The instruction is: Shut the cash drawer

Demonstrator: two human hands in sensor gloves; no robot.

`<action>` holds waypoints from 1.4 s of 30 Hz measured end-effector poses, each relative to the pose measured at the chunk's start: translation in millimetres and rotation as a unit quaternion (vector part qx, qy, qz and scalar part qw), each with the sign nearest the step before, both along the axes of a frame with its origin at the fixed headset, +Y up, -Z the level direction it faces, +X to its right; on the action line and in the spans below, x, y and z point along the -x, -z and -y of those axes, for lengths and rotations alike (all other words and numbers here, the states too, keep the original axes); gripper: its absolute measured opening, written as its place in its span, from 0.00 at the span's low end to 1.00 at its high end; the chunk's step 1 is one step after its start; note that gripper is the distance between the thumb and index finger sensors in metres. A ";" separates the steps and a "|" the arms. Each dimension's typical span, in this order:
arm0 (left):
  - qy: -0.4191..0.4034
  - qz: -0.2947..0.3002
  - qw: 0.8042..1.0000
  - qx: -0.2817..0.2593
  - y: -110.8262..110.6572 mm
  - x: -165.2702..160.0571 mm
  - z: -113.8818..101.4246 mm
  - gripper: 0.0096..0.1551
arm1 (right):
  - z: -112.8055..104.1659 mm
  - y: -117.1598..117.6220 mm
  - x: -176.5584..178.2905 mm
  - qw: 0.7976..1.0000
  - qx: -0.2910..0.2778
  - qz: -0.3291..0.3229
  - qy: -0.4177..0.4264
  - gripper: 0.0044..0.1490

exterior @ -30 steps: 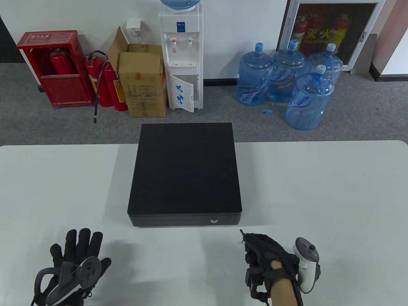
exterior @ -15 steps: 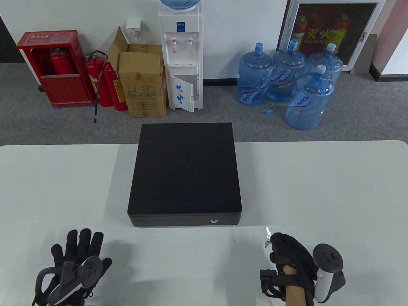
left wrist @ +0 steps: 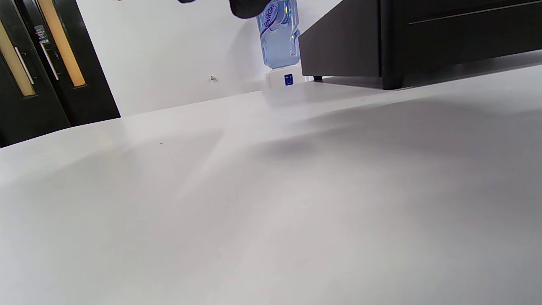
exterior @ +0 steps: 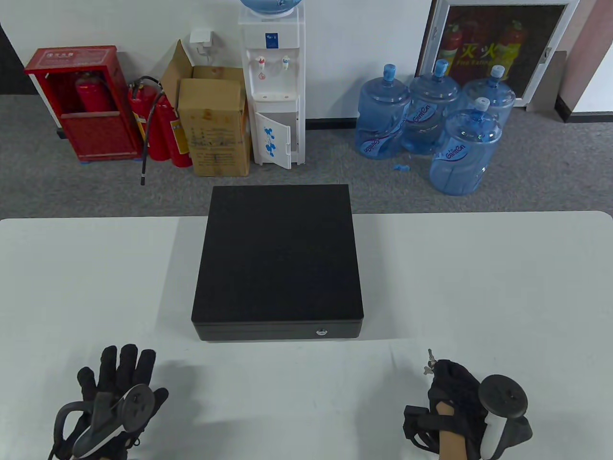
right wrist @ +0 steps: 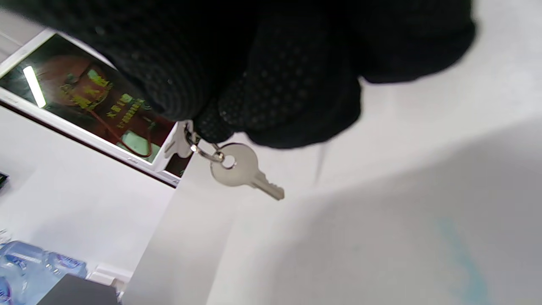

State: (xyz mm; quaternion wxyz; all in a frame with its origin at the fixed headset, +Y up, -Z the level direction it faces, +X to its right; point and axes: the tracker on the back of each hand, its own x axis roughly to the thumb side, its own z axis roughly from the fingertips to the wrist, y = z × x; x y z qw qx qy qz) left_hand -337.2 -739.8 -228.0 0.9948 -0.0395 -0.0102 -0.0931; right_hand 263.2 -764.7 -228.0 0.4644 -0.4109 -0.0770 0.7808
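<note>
The black cash drawer (exterior: 278, 261) sits mid-table, its front panel (exterior: 278, 330) flush with the case and a silver lock (exterior: 322, 330) right of centre. It also shows in the left wrist view (left wrist: 423, 38). My left hand (exterior: 115, 388) rests flat on the table at the front left, fingers spread, holding nothing. My right hand (exterior: 448, 383) is at the front right, fingers curled, and pinches a small set of silver keys (exterior: 429, 362). In the right wrist view one key (right wrist: 241, 171) dangles from a ring below my gloved fingers (right wrist: 271, 84).
The white table (exterior: 479, 287) extends to both sides of the drawer. Beyond its far edge stand a water dispenser (exterior: 273, 86), blue water jugs (exterior: 431, 120), a cardboard box (exterior: 215, 124) and fire extinguishers (exterior: 163, 124) on the floor.
My right hand has moved right and back from the drawer front toward the table's near edge, carrying the keys. The left hand and the drawer have not moved.
</note>
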 end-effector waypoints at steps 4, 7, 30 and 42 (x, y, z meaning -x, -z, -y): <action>0.000 -0.001 1.000 -0.003 0.4 0.3 -0.9 0.50 | 10.4 -1.3 -10.1 0.999 0.022 0.024 0.021 0.24; -0.001 -0.003 1.000 -0.003 0.6 1.1 -0.9 0.50 | 13.6 -1.6 -14.7 0.999 0.028 0.040 0.025 0.24; -0.008 0.001 1.000 0.012 2.7 -1.6 1.4 0.50 | 15.4 7.2 -16.2 0.979 0.135 0.074 -0.136 0.24; -0.010 0.003 1.000 0.013 2.8 -1.9 2.0 0.49 | 13.6 7.4 -15.2 0.975 0.131 0.081 -0.158 0.24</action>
